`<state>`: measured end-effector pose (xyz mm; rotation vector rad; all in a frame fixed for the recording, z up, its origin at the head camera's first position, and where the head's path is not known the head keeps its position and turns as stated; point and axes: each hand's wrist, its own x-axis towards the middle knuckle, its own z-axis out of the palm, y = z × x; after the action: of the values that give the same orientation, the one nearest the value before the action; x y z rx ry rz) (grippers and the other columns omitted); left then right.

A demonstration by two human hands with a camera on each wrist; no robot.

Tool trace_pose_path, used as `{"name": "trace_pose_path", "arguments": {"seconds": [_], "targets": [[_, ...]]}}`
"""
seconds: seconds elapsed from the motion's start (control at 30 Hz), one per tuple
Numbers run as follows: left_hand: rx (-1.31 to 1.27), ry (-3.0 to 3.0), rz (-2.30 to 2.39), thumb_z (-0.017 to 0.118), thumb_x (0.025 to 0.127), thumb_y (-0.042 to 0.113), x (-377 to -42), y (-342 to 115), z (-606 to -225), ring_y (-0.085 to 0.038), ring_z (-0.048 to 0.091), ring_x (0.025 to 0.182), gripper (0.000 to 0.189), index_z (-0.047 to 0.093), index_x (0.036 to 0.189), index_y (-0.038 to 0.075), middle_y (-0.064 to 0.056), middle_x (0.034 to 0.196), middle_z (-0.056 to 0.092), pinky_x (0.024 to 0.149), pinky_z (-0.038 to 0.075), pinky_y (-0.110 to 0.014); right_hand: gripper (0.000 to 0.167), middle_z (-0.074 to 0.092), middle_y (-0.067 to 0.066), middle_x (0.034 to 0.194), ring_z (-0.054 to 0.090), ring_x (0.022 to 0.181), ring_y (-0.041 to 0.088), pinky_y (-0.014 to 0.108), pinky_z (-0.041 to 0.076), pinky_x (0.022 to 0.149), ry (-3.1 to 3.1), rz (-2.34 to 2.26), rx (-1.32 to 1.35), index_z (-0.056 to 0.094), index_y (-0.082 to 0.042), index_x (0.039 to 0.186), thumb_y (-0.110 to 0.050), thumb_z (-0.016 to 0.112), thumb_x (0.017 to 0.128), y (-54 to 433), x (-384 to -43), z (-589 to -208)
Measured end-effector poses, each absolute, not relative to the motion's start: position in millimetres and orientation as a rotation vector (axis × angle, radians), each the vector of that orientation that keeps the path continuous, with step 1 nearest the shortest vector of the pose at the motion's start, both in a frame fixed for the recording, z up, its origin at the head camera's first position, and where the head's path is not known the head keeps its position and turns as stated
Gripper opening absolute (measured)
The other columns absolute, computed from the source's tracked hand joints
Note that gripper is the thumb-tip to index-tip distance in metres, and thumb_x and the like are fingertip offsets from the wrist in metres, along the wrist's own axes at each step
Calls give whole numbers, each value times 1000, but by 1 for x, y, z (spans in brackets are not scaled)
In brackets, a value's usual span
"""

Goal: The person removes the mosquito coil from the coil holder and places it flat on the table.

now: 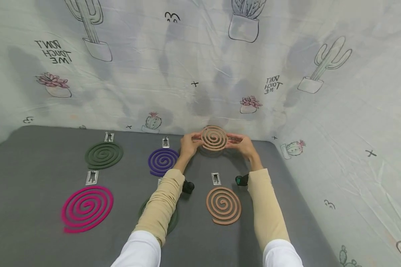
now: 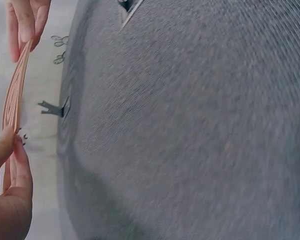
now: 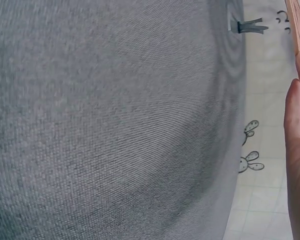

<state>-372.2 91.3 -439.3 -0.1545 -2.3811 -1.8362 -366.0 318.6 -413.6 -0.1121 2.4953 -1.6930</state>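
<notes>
Both hands hold a tan mosquito coil [image 1: 214, 150] near the back of the grey surface, raised above it. My left hand [image 1: 189, 145] pinches its left edge between thumb and fingers. At the right edge my right hand [image 1: 243, 144] grips it the same way. Seen edge-on in the left wrist view, the coil [image 2: 12, 97] is a thin spiral disc between the left hand [image 2: 12, 195] and the right hand [image 2: 29, 22]. Part of the coil [image 3: 299, 27] also shows in the right wrist view. A small metal stand [image 2: 65, 107] stands beyond.
Another tan coil [image 1: 223, 203] lies in front, below a metal stand [image 1: 215, 178]. Leftward lie a purple coil [image 1: 163, 150], a green coil [image 1: 104, 166] and a pink coil [image 1: 110, 202], with metal stands [image 1: 91, 177] near them. My left forearm partly covers another green coil [image 1: 175, 220]. A cactus-print cloth [image 1: 194, 63] hangs behind.
</notes>
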Motion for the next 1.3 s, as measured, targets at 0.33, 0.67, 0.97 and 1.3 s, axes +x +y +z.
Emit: {"name": "trace_pose_path", "arguments": {"seconds": [0.33,0.67,0.97,1.3], "targets": [[-193,-2496,-1837,74,81,5,-366,84,-426,-31,66,100,39,63,117,-1,-17,115,65,80,58,-35,55,50,21,138,56,113,17,26,49,98,2444,-1743,-128,50,0,135,-2,70,84,321,-357,-409],[-284,-2557,-1885,77,79,6,-363,77,-425,-31,67,97,39,61,113,-2,-18,112,65,77,57,-32,56,49,22,138,56,114,19,30,46,103,2419,-1725,-141,49,0,136,-4,70,84,326,-349,-409],[-510,-2647,-1863,75,81,10,-362,69,-431,-30,65,102,63,48,138,8,-17,113,61,79,56,-32,65,41,20,146,41,134,31,24,44,103,2356,-1735,-219,44,2,139,2,72,80,326,-345,-410],[-555,-2591,-1814,77,79,8,-363,70,-432,-27,59,114,61,53,135,7,-15,126,61,91,54,-38,64,43,18,145,50,124,32,23,54,89,2394,-1742,-206,47,-1,138,5,72,79,321,-341,-412]]}}
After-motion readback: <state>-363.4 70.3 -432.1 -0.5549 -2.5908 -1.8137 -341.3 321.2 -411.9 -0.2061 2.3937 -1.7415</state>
